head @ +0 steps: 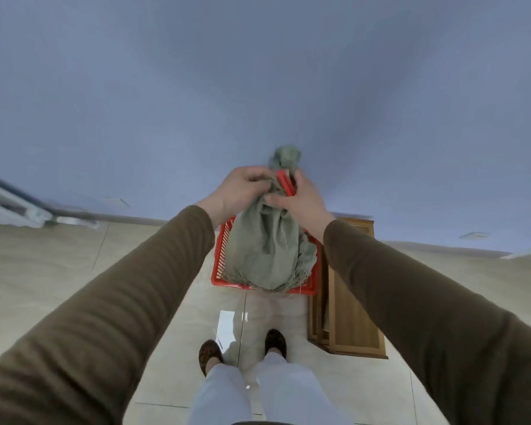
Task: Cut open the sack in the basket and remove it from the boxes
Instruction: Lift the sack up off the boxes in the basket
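Observation:
A grey-green woven sack point(265, 253) stands upright in a red plastic basket point(219, 256) on the tiled floor. Its neck is bunched, and a tuft of fabric sticks up above my hands. My left hand point(239, 188) grips the bunched neck from the left. My right hand point(301, 200) holds a red utility knife point(285, 183) against the neck from the right. The blade is hidden by the fabric and my fingers. Frayed fibres hang over the basket's near rim. No boxes show; the sack hides whatever it holds.
A wooden cabinet point(350, 317) stands right of the basket, touching it. A blue wall point(258, 87) rises behind. My feet point(242, 351) stand on the glossy tiles just in front of the basket. A pale window frame point(10, 207) sits at far left.

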`<state>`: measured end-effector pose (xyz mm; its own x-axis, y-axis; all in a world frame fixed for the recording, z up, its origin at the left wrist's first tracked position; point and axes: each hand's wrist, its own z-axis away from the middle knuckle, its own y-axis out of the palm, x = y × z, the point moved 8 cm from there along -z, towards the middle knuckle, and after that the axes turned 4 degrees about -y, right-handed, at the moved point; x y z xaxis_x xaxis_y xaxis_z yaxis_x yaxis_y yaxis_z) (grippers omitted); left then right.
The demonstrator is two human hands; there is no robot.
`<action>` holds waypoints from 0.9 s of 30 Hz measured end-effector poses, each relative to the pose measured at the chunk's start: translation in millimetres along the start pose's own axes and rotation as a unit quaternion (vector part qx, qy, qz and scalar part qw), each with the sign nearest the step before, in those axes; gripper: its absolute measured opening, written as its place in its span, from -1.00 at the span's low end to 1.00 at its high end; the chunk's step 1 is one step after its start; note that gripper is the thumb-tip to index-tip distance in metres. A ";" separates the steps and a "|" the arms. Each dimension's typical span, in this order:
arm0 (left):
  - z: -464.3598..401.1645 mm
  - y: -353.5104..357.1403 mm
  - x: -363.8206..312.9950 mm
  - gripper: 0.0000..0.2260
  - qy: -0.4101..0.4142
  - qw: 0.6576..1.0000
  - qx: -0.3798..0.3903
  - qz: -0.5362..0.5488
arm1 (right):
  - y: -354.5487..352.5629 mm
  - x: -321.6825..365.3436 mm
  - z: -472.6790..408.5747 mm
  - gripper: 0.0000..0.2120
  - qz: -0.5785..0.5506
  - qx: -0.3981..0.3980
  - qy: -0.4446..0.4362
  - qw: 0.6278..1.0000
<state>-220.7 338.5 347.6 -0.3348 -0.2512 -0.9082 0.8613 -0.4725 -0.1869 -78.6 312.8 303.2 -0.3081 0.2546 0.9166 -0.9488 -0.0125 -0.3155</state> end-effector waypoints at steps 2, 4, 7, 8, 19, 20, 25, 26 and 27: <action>5.0 1.5 9.0 -0.65 -0.016 0.999 -0.028 0.006 | -7.2 -6.9 1.8 -0.85 0.005 -0.061 0.032 0.998; 10.8 -14.6 28.8 -0.54 -0.059 0.990 -0.123 0.040 | -11.5 -9.8 2.1 -0.82 -0.025 -0.064 0.064 0.996; 16.8 -5.8 61.4 -0.46 -0.123 0.984 -0.117 0.055 | -22.4 14.2 -1.8 -0.74 -0.101 -0.089 0.004 0.991; 17.1 0.0 69.4 -0.44 -0.128 0.983 -0.116 0.069 | -27.3 20.3 -2.5 -0.71 -0.118 -0.105 -0.014 0.987; 16.5 27.8 24.5 -0.52 -0.048 0.983 -0.054 0.168 | -37.3 62.3 2.9 -0.67 -0.082 -0.065 -0.031 0.994; 18.3 24.2 16.1 -0.50 -0.040 0.986 -0.077 0.142 | -48.3 70.5 3.0 -0.66 -0.099 -0.105 -0.054 0.988; 16.6 24.3 -20.2 -0.49 -0.001 0.992 -0.037 0.118 | -65.1 114.0 2.1 -0.66 -0.082 -0.100 -0.095 0.987; 17.7 19.7 -28.6 -0.46 0.004 0.992 -0.056 0.111 | -75.1 123.3 3.1 -0.67 -0.096 -0.131 -0.108 0.981; 18.4 16.6 -38.9 -0.47 0.014 0.992 -0.062 0.111 | -84.1 134.8 4.7 -0.70 -0.110 -0.156 -0.127 0.973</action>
<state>-200.5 324.9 386.7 -0.1231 -0.3127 -0.9418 0.9537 -0.2996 -0.0252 -40.7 343.6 454.4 -0.1440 -0.0298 0.9891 -0.9392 0.3190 -0.1271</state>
